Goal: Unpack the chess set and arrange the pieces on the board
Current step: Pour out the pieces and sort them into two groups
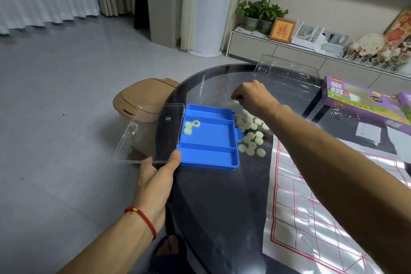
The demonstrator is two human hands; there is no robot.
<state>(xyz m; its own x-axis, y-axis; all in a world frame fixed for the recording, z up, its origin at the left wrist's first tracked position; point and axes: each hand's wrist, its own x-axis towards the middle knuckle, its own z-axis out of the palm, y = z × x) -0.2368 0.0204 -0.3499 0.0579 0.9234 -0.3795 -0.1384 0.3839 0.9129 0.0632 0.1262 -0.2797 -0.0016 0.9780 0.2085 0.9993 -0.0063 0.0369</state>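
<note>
The blue case [210,138] lies at the left edge of the dark glass bench [218,207], with its clear lid [151,133] hanging open past the edge. The left grip [160,176] holds the lid at its near edge, thumb on top. It looks like thin, stiff plastic, light and easy to tip, so it is better taken by the blue body. Three pale discs [190,126] remain inside; most of the pieces [251,135] lie in a heap just right of the case. They seem small, hard and smooth, likely to slide on glass; pinch one by its rim. The right grip [249,94], fingers curled, pinches at one piece at the far side of the heap. The board sheet [311,207] is glossy and cut off at the right. Most discs show no marks, and the fingertips are hidden.
</note>
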